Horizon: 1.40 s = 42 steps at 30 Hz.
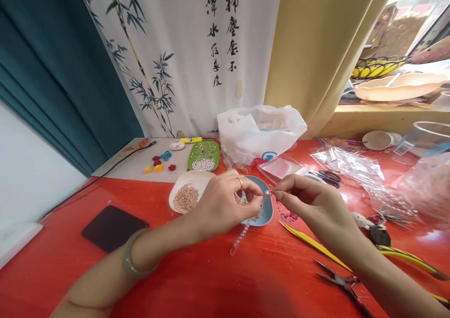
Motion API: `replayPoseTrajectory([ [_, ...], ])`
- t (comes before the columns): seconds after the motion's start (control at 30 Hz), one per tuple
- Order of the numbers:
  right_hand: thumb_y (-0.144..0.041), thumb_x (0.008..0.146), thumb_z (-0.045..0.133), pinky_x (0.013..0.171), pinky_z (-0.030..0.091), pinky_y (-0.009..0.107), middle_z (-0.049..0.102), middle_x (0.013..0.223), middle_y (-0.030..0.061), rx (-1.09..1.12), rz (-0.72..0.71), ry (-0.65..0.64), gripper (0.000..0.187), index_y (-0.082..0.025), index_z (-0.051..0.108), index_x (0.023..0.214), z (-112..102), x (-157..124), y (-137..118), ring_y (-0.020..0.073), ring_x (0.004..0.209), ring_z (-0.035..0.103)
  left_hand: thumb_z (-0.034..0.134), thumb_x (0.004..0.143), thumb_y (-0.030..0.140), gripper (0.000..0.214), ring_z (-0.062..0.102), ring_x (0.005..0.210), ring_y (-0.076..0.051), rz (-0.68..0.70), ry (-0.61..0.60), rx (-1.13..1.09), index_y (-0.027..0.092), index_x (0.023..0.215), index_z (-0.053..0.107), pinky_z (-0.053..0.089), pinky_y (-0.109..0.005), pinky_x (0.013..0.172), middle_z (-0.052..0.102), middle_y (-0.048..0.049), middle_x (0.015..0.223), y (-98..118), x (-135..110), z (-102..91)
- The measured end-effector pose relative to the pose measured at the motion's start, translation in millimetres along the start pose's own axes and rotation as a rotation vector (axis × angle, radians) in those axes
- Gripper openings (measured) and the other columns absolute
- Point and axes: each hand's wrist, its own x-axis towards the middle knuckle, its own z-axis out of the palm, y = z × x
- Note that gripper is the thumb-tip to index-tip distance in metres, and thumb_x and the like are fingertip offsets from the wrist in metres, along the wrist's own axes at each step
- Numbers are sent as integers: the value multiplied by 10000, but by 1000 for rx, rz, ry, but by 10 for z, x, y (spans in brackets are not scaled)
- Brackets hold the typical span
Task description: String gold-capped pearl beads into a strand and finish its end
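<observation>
Over the blue tray [269,210], my two hands are brought close together. My left hand [228,196] is closed in a pinch, with a gold ring on one finger. A strand of pearly beads [241,237] hangs below its fingers toward the table. In the gap between my fingertips shows a small white pearl bead [267,193], right at the pinch of my right hand [309,198]. A bit of gold-coloured material is at those right fingertips, too small to make out. Gold beads lie in the blue tray, partly hidden behind my left hand.
Left of it is a white tray [173,200] with gold beads; behind, a green tray [218,155] with white beads. Yellow tweezers [312,243] and pliers [341,280] lie at right, scissors [330,178] behind. A black pad [112,228] lies left; a plastic bag [256,130] stands behind.
</observation>
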Motion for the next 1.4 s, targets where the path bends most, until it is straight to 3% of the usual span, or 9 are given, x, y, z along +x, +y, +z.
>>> replayPoseTrajectory([
  [0.17, -251, 705, 559, 458, 347, 202, 520, 560, -28, 180, 97, -7, 113, -184, 565, 615, 3, 8, -12, 81, 499, 427, 620, 674, 234, 165, 529, 770, -137, -52, -20, -75, 211, 838, 627, 439, -255, 663, 614, 0, 788, 4, 22, -14],
  [0.27, -235, 711, 568, 456, 323, 195, 503, 549, -38, 271, 141, -15, 107, -181, 569, 618, 10, 15, 13, 67, 486, 404, 615, 687, 243, 220, 555, 802, -139, -135, -71, -252, 220, 906, 614, 456, -265, 696, 622, -12, 893, -1, 21, 1],
  [0.43, -224, 711, 571, 469, 297, 203, 475, 546, -39, 392, 193, -50, 103, -167, 573, 625, 36, 30, 78, 65, 496, 378, 603, 709, 231, 255, 590, 715, -122, -268, -158, -630, 231, 964, 607, 482, -239, 633, 638, -4, 818, -23, 32, 25],
  [0.6, -259, 734, 548, 474, 301, 196, 461, 558, -45, 396, 211, -136, 108, -169, 565, 677, 34, 67, 76, 66, 503, 391, 652, 665, 182, 180, 588, 742, -108, -301, -202, -750, 201, 844, 663, 472, -200, 665, 650, -1, 773, -58, 70, 9],
  [0.87, -263, 799, 446, 570, 398, 246, 578, 700, 10, -294, 45, -131, 168, -164, 574, 758, -368, 18, 100, 124, 633, 519, 704, 600, 174, 216, 597, 682, -115, -353, -193, -780, 170, 803, 629, 487, -225, 628, 647, -4, 703, -137, 68, 19],
  [1.0, -262, 827, 415, 575, 443, 268, 625, 754, 34, -642, 65, -140, 198, -176, 588, 783, -596, -437, 236, 148, 654, 572, 699, 605, 171, 195, 605, 667, -120, -394, -245, -763, 164, 776, 607, 498, -237, 619, 650, -4, 694, -138, 57, 22],
  [1.13, -345, 828, 430, 706, 483, 388, 619, 1016, 127, -1061, -73, -34, 321, -146, 575, 1033, -619, -1075, 540, 263, 905, 583, 696, 608, 175, 184, 602, 654, -129, -406, -295, -782, 163, 757, 588, 510, -258, 592, 642, 1, 687, -100, 48, 41],
  [1.2, -435, 789, 467, 731, 481, 434, 621, 1030, 168, -1234, -187, 8, 423, -106, 597, 1022, -583, -1345, 688, 313, 933, 572, 699, 604, 181, 194, 601, 650, -125, -423, -306, -762, 159, 759, 584, 508, -254, 596, 640, 2, 685, -74, 44, 59],
  [1.4, -505, 783, 434, 775, 480, 431, 572, 1137, 160, -1368, -265, 66, 542, -100, 548, 1124, -508, -1679, 871, 306, 1009, 531, 714, 583, 188, 239, 611, 664, -115, -492, -368, -749, 154, 784, 589, 494, -247, 653, 649, -2, 705, -35, 31, 104],
])
